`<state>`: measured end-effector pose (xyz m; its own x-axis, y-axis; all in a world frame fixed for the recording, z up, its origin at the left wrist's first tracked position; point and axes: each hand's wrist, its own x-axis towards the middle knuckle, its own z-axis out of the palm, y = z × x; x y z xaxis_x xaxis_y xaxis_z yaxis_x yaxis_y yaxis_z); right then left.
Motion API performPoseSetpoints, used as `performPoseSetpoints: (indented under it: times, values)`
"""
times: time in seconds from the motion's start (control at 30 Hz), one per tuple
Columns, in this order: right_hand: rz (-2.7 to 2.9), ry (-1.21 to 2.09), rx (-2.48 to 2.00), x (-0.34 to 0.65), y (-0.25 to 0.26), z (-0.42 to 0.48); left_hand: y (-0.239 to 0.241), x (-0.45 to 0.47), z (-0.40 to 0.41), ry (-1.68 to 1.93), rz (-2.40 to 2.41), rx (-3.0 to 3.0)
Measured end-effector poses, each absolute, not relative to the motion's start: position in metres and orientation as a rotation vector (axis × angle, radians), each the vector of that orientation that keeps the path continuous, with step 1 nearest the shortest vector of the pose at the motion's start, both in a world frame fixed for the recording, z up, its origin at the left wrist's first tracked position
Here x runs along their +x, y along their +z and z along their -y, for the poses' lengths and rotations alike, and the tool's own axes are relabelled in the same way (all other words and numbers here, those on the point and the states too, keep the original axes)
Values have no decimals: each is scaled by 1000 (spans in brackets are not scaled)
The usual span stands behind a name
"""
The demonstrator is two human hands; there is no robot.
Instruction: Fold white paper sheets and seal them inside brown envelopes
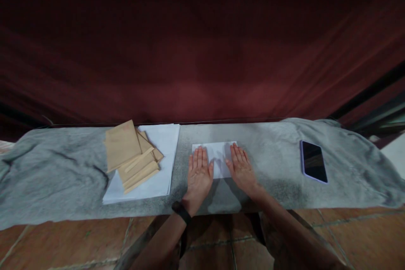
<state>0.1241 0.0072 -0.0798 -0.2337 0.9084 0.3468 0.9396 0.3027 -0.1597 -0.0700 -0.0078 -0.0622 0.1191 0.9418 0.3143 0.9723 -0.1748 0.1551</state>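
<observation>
Grey cloth covers the table [57, 177]. At its middle lies a folded white paper [217, 155], and both hands press flat on it. The left hand [199, 175] covers the paper's left edge and the right hand [242, 169] its right part. The fingers of both are stretched straight and close together, palms down, gripping nothing. Toward the left end, a loose pile of brown envelopes [131, 158] rests on white sheets [163, 143]. A dark phone [313, 161] lies face up near the right end, well apart from the hands.
</observation>
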Motion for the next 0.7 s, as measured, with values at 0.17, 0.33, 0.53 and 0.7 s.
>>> performPoseSetpoints:
  times: [0.17, 0.33, 0.53, 0.7]
  values:
    - [2351, 42, -1457, 101, -77, 11, -72, -48, 29, -403, 1827, -2468]
    - [2350, 11, -1492, 103, -79, 13, -76, -52, 31, -375, 1851, -2457]
    - [2305, -71, -1564, 114, -83, 10, -70, -60, 29, -376, 1917, -2407]
    - [2281, -83, -1624, 119, -83, 10, -67, -66, 29, -331, 1952, -2386]
